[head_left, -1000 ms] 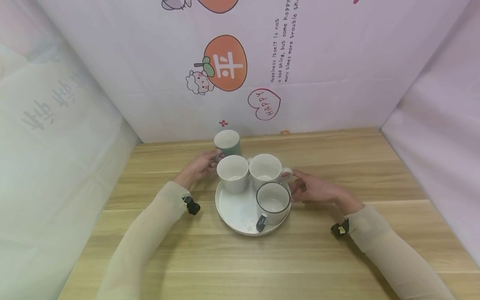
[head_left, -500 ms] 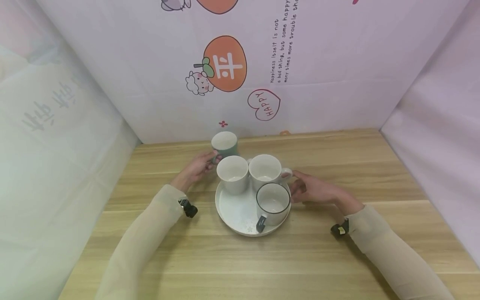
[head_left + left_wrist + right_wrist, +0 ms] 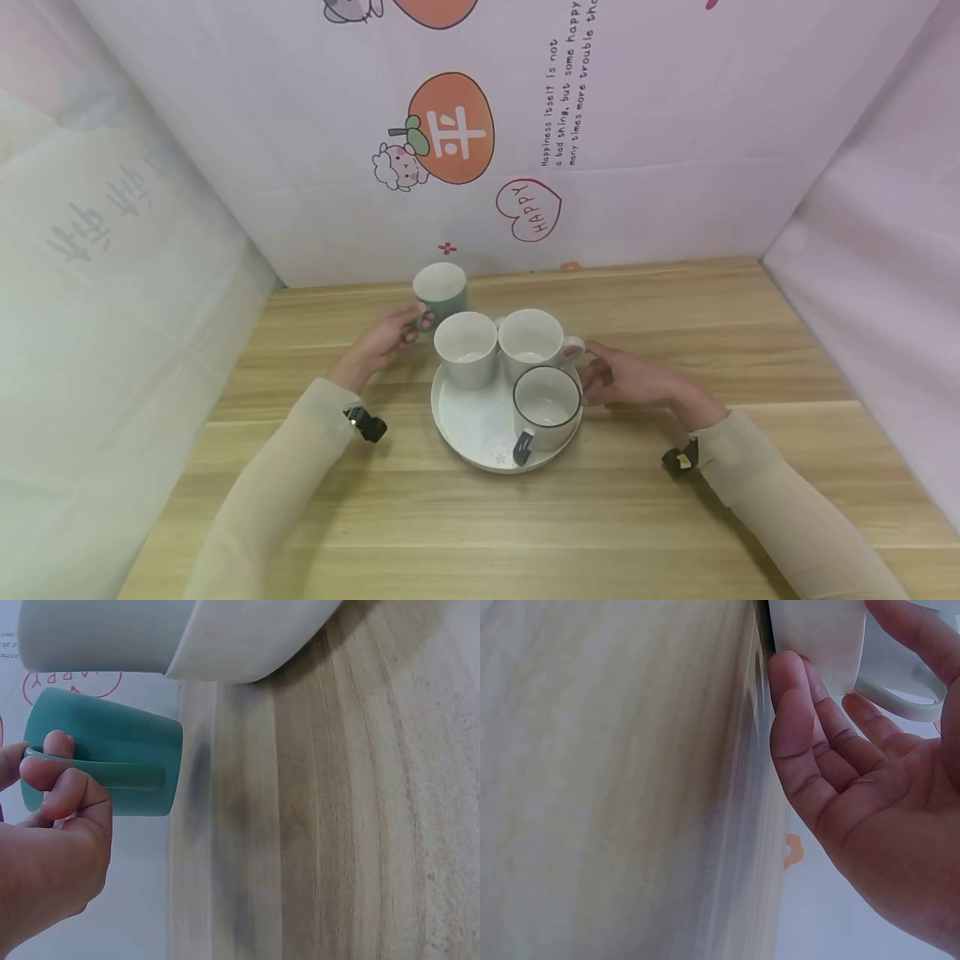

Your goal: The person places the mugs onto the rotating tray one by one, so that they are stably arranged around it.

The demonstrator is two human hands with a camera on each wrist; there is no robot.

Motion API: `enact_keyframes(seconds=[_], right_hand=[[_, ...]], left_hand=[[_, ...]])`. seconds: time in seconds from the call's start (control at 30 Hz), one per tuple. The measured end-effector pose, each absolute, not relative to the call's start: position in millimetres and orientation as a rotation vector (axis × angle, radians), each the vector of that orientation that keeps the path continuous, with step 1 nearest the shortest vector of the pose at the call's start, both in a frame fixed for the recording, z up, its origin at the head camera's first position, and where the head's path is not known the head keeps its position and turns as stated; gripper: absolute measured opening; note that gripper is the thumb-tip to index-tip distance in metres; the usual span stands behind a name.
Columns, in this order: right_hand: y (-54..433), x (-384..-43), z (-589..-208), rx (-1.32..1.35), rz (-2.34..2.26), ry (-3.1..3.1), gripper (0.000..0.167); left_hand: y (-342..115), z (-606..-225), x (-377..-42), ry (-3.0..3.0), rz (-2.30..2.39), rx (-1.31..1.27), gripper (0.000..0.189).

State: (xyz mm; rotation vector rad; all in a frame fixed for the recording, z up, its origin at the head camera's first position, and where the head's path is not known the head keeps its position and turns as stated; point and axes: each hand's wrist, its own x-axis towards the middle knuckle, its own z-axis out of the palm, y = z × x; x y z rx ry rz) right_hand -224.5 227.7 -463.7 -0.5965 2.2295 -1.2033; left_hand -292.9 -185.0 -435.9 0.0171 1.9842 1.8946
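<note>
My left hand (image 3: 381, 337) pinches the handle of a green mug (image 3: 444, 302) with a white inside, behind and left of a round white tray (image 3: 474, 433). In the left wrist view, thumb and fingers close on the handle of the green mug (image 3: 112, 724), its base just over the tabletop. My right hand (image 3: 626, 377) holds the tray's right edge; in the right wrist view its curved fingers (image 3: 791, 727) lie against the outer wall of the tray (image 3: 821, 645), with the thumb at the rim. A white mug handle overlaps these fingers from above.
On the tray stand a white mug (image 3: 467, 350) at back left, another white mug (image 3: 529, 342) at back right, and a black-rimmed mug (image 3: 546, 408) in front, its dark handle towards me. A printed cloth (image 3: 637, 208) hangs behind the wooden table (image 3: 480, 533).
My left hand has moved left and slightly towards me, carrying the green mug away from behind the tray's mugs. The right hand, tray and other mugs stay in place.
</note>
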Motion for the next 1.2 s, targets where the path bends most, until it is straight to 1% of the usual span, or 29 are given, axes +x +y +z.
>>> enact_keyframes(seconds=[0.63,1.2], right_hand=[[228.4,-225.9,-463.7,-0.584,-1.202,2.235,0.071],[228.1,-224.8,-461.1,-0.589,-1.199,2.235,0.069]], left_hand=[[-206.4,-410.1,-267.2,1.925,1.964,0.085,0.025],[-219.5,-384.5,-246.2,1.868,2.000,0.155,0.028]])
